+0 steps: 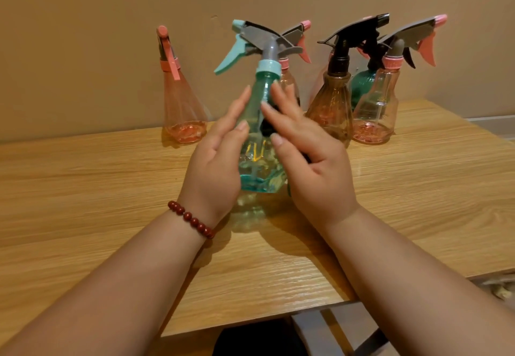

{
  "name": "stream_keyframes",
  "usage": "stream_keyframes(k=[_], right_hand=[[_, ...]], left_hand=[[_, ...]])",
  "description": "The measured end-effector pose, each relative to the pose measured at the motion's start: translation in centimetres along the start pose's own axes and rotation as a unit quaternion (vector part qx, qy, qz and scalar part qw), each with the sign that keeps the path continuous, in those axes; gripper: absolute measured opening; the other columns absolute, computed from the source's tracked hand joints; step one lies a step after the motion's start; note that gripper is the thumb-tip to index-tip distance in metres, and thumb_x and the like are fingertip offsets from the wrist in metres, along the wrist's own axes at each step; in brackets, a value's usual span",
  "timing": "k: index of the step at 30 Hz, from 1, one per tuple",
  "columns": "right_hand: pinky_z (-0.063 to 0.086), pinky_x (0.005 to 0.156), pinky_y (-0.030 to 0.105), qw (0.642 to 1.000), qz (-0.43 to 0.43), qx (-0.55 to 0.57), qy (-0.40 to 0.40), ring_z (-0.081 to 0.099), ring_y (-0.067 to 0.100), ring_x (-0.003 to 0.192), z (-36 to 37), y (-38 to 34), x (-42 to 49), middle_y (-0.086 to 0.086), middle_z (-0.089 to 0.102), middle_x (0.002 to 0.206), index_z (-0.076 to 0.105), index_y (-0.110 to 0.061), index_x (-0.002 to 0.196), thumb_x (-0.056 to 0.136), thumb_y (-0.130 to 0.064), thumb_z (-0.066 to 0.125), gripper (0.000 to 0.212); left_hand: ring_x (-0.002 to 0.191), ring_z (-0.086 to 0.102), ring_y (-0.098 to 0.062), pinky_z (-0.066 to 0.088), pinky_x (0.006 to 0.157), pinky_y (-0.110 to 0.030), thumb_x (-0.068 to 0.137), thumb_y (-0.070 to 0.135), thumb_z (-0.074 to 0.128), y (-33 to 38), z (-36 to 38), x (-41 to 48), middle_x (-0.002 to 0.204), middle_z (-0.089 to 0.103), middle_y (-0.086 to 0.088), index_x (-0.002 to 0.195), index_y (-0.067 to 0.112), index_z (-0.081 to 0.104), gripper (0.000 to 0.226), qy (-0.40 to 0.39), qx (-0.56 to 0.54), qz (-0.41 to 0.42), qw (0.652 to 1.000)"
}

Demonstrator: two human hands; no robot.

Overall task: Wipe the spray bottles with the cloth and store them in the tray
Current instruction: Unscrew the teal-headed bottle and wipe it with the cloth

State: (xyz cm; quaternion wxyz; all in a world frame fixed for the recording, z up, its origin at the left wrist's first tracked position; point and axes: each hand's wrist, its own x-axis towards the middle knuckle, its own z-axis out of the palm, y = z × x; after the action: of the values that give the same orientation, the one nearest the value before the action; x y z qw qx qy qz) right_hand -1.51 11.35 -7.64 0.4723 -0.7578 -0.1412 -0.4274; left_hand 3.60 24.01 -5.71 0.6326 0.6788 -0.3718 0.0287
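Teal translucent plastic marks the spray bottle (259,144) in hand. It sits over the middle of the table (83,188), long axis near upright, nozzle pointing left, and its base appears just clear of the surface. The left hand (214,166) presses its left side and the right hand (312,169) its right, so neither is nearer. On both hands the fingers lie straight along the body, not curled round it. A dark patch shows behind the right fingers; whether it is the cloth cannot be determined. No tray is in view. The pink bottle (182,116) and a cluster of bottles (334,110) stand along the far edge. Wiping probably requires one hand to take the hold alone.
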Motion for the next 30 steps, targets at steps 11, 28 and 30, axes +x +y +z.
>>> stream_keyframes(k=[11,28,30], right_hand=[[0.028,0.119,0.034,0.997,0.048,-0.013,0.062,0.027,0.023,0.146,-0.4,0.3,0.6,0.009,0.038,0.151,0.047,-0.003,0.138,0.099,-0.004,0.047,0.039],[0.032,0.117,0.041,0.977,0.149,0.139,0.057,0.035,0.006,0.141,-0.1,-0.6,0.6,-0.003,0.043,0.151,0.046,-0.024,0.14,0.1,-0.021,0.043,0.04],[0.031,0.117,0.037,0.981,0.143,0.131,0.023,0.036,0.004,0.14,0.4,-0.9,0.4,-0.004,0.043,0.15,0.046,-0.031,0.137,0.1,-0.021,0.042,0.038]], left_hand=[[0.135,0.037,0.011,0.029,0.108,-0.007,0.095,0.021,0.039,-0.5,0.2,-0.2,0.144,0.048,0.016,0.139,0.033,0.047,0.046,-0.048,0.026,0.0,0.998],[0.138,0.039,-0.001,0.032,0.117,-0.033,0.097,0.026,0.03,-0.5,0.2,0.1,0.149,0.048,0.01,0.145,0.025,0.044,0.05,-0.008,-0.036,-0.015,0.999],[0.138,0.042,-0.007,0.032,0.117,-0.042,0.096,0.027,0.029,-0.6,0.0,0.3,0.147,0.049,0.008,0.14,0.032,0.048,0.048,0.034,-0.08,-0.03,0.996]])
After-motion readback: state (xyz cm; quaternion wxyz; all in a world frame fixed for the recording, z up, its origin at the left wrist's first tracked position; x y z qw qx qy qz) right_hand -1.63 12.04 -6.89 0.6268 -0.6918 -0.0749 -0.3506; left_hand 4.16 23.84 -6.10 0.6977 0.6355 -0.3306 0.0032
